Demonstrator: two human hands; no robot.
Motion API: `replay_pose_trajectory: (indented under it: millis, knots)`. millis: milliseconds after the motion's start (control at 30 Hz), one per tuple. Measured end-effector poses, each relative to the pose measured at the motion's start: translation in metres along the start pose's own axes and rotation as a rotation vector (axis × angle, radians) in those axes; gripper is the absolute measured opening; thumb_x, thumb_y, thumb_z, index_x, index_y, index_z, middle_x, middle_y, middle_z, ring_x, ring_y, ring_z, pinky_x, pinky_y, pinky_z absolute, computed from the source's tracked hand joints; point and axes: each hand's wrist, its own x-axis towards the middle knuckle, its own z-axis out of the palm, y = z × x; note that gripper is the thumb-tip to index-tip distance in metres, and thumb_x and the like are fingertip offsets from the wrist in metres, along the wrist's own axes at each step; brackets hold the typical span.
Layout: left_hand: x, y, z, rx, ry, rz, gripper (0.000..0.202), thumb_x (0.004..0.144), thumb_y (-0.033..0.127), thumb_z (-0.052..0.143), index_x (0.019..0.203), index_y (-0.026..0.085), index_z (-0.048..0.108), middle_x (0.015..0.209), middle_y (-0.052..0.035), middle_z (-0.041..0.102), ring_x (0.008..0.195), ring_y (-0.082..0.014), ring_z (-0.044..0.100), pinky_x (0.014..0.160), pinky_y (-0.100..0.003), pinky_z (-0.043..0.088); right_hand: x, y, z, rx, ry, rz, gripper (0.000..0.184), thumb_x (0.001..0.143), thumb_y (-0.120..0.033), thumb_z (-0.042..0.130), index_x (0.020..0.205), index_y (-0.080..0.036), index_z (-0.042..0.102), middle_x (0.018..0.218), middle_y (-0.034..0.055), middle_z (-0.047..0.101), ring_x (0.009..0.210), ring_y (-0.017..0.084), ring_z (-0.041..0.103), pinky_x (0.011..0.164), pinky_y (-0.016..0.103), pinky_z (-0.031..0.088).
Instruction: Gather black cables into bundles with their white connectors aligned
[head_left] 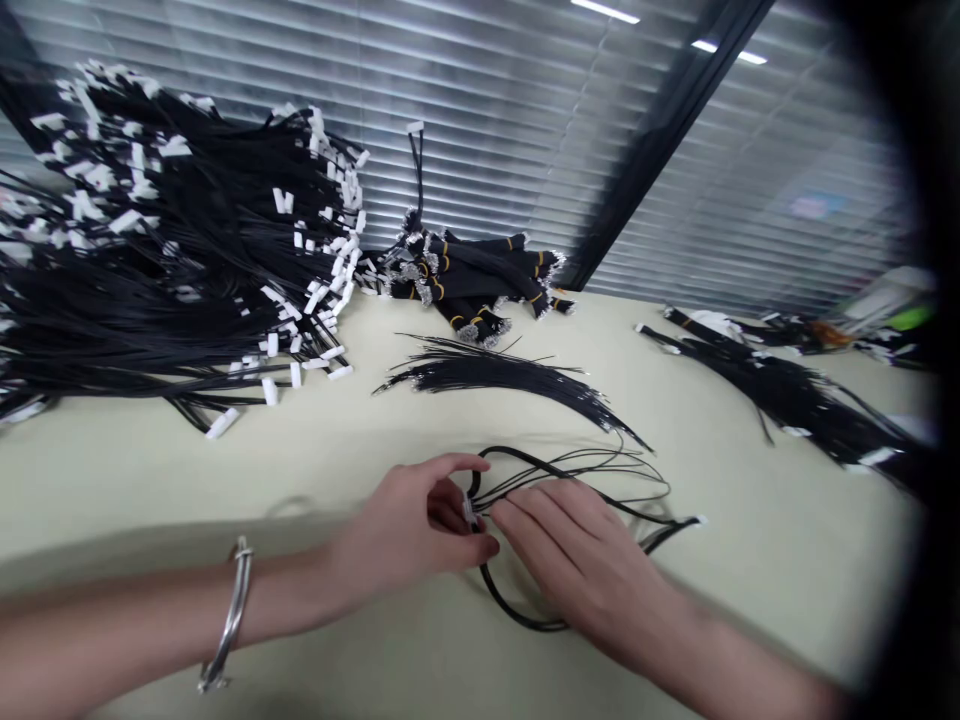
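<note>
Near the middle of the table, a small whitish connector [470, 508] sits at my left fingers, joined to a looped black cable [517, 617]. My left hand [420, 520] is curled round this connector, index finger and thumb on either side of it. Close on its right, my right hand [577, 545] is closed, palm down, with its fingertips at several thin black wires [630, 475] that run into the connector. These wires fan out behind my right knuckles. The cable's other end carries a small white connector [699, 520]. My right fingertips are partly hidden.
Behind my hands lies a bunch of loose black wires [502, 380]. A large heap of black cables with white connectors [187, 240] fills the back left. Bundles with yellow bands [480, 275] lie by the window blinds [480, 100]. More black cables [772, 385] are at the right.
</note>
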Motion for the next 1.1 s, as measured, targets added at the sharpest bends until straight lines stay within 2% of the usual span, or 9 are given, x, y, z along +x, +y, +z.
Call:
replay_pose_trajectory:
  millis: [167, 300, 633, 933, 1100]
  knots:
    - [0.002, -0.001, 0.001, 0.006, 0.009, -0.001, 0.057, 0.065, 0.028, 0.071, 0.118, 0.026, 0.051, 0.073, 0.0026, 0.059, 0.066, -0.0138, 0.058, 0.062, -0.025, 0.049, 0.001, 0.000, 0.000, -0.008, 0.019, -0.013, 0.028, 0.087, -0.003, 0.032, 0.097, -0.005, 0.058, 0.083, 0.0115, 0.056, 0.076, 0.021, 0.045, 0.067, 0.035, 0.034]
    - [0.002, -0.001, 0.001, 0.018, 0.020, 0.004, 0.057, 0.064, 0.028, 0.072, 0.118, 0.025, 0.052, 0.071, 0.0028, 0.058, 0.064, -0.0135, 0.057, 0.059, -0.024, 0.048, 0.004, -0.003, -0.002, -0.040, 0.036, -0.008, 0.029, 0.084, 0.001, 0.032, 0.091, -0.005, 0.060, 0.082, 0.0122, 0.057, 0.079, 0.023, 0.046, 0.069, 0.036, 0.034]
    - [0.002, -0.005, 0.002, 0.001, 0.024, 0.040, 0.059, 0.062, 0.027, 0.071, 0.118, 0.022, 0.052, 0.071, 0.0023, 0.059, 0.064, -0.0130, 0.056, 0.059, -0.023, 0.048, 0.007, -0.011, -0.004, -0.119, -0.019, -0.020, 0.028, 0.081, 0.000, 0.034, 0.092, -0.007, 0.059, 0.081, 0.0112, 0.055, 0.074, 0.021, 0.045, 0.069, 0.037, 0.035]
    - [0.003, -0.005, 0.001, -0.008, -0.004, 0.045, 0.060, 0.064, 0.028, 0.071, 0.120, 0.023, 0.050, 0.073, 0.0017, 0.059, 0.066, -0.0139, 0.058, 0.061, -0.025, 0.048, 0.004, -0.010, 0.002, -0.069, -0.078, 0.007, 0.028, 0.078, 0.002, 0.035, 0.091, -0.008, 0.058, 0.080, 0.0094, 0.051, 0.071, 0.020, 0.041, 0.065, 0.036, 0.033]
    - [0.003, -0.004, 0.000, 0.006, -0.021, 0.043, 0.062, 0.063, 0.029, 0.072, 0.120, 0.022, 0.049, 0.073, 0.0017, 0.060, 0.067, -0.0145, 0.059, 0.061, -0.025, 0.049, 0.005, -0.010, 0.004, -0.024, -0.054, 0.012, 0.027, 0.078, 0.003, 0.035, 0.087, -0.009, 0.058, 0.079, 0.0084, 0.050, 0.070, 0.019, 0.041, 0.064, 0.035, 0.033]
